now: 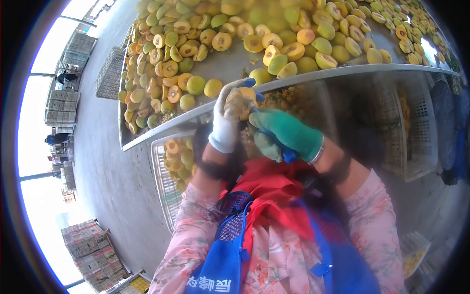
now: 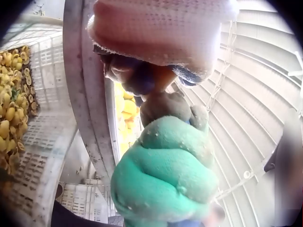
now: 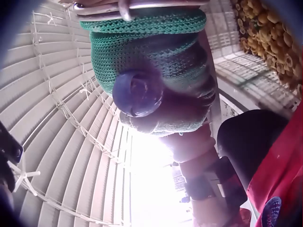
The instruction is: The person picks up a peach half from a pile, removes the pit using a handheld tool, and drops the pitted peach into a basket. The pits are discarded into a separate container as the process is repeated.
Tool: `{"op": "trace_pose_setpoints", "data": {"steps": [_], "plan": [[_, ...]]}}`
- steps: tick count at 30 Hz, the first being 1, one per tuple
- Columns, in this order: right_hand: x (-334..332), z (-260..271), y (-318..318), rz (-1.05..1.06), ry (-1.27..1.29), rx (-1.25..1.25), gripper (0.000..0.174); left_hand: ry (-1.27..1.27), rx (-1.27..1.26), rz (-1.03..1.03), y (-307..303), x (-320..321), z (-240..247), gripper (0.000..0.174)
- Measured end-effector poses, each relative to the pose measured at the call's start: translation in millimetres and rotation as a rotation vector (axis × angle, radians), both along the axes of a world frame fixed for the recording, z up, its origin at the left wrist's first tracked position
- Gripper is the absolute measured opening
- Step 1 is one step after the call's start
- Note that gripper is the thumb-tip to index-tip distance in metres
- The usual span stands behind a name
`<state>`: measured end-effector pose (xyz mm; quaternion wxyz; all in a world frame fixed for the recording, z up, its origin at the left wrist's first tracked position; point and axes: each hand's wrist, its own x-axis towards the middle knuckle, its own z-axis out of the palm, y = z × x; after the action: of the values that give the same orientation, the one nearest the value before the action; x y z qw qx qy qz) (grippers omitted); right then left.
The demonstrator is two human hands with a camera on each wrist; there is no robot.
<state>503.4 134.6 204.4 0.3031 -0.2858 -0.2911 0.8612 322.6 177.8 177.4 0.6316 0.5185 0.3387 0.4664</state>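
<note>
My left hand (image 1: 225, 120), in a white glove with blue fingertips, grips a cut yellow peach half (image 1: 248, 94) just over the near rim of the metal table. Close against it, my right hand (image 1: 291, 134) in a green knit glove holds a tool by its blue handle (image 1: 288, 155). The round handle end (image 3: 137, 93) sticks out of the fist in the right wrist view; the tool's working end is hidden at the fruit. In the left wrist view, a bit of orange peach (image 2: 162, 78) shows between the gloved fingers, and the green glove (image 2: 165, 170) sits directly below.
Whole and halved peaches (image 1: 196, 84) cover much of the metal table (image 1: 235, 58), whose raised rim (image 1: 352, 72) runs in front of me. A crate (image 1: 159, 169) of peaches stands below at left, and another white crate (image 1: 421, 127) at right. Stacked crates (image 1: 95, 250) line the floor.
</note>
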Motion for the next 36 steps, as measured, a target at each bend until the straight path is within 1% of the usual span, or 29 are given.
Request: {"op": "trace_pose_setpoints", "data": {"steps": [1, 3, 4, 6, 8, 10, 13, 16, 19, 23, 26, 27, 29, 30, 31, 32, 33, 34, 35, 36], "plan": [[0, -1, 0, 0.003, 0.041, -0.018, 0.026, 0.022, 0.036, 0.007, 1, 0, -3, 0.059], [0, -7, 0, 0.029, 0.191, -0.177, 0.029, 0.091, 0.138, 0.056, 2, 2, -8, 0.061], [0, -9, 0, 0.042, 0.267, -0.257, 0.031, 0.114, 0.171, 0.086, 2, 5, -9, 0.058], [-1, -8, 0, 0.047, 0.311, -0.289, 0.032, 0.138, 0.202, 0.138, -1, 12, -4, 0.050], [-1, -7, 0, 0.058, 0.345, -0.319, 0.032, 0.101, 0.206, 0.117, -1, 12, -2, 0.050], [0, -7, 1, 0.074, 0.370, -0.346, 0.032, 0.027, 0.182, 0.045, 1, 8, -3, 0.058], [-1, -8, 3, 0.040, 0.126, -0.078, 0.032, -0.048, 0.048, -0.006, 2, 10, -4, 0.062], [1, -10, 0, 0.087, 0.337, -0.271, 0.033, -0.026, -0.006, -0.036, 0, 12, 4, 0.065], [3, -11, -2, 0.146, 0.453, -0.382, 0.034, -0.029, 0.009, -0.088, -2, 10, 9, 0.067], [5, -19, 0, 0.153, 0.398, -0.334, 0.035, -0.025, 0.036, -0.152, 2, 3, -1, 0.068], [6, -19, -1, 0.167, 0.316, -0.287, 0.035, 0.066, 0.032, -0.151, 2, -4, -5, 0.069], [6, -18, -2, 0.180, 0.290, -0.283, 0.035, 0.118, 0.028, -0.141, -1, -10, -4, 0.069], [10, -15, -5, 0.219, 0.267, -0.270, 0.033, 0.229, 0.058, -0.052, -5, -28, 4, 0.066], [15, -13, -6, 0.243, 0.270, -0.261, 0.032, 0.288, 0.091, 0.025, -7, -43, 12, 0.063], [18, -11, -7, 0.268, 0.272, -0.251, 0.031, 0.290, 0.059, 0.107, -12, -61, 17, 0.058], [17, -6, -6, 0.278, 0.119, -0.140, 0.030, 0.290, 0.027, 0.189, -18, -79, 22, 0.053], [16, 0, -6, 0.281, -0.032, -0.030, 0.029, 0.380, 0.036, 0.170, -24, -104, 29, 0.050], [16, 3, -6, 0.281, -0.185, 0.079, 0.029, 0.460, -0.097, 0.111, -34, -130, 42, 0.047], [14, -9, -3, 0.402, -0.397, 0.223, 0.032, 0.581, -0.165, 0.115, -39, -154, 44, 0.038], [9, -42, -8, 0.365, -0.635, 0.511, 0.034, 0.877, -0.227, 0.101, -39, -185, 40, 0.030]]}}
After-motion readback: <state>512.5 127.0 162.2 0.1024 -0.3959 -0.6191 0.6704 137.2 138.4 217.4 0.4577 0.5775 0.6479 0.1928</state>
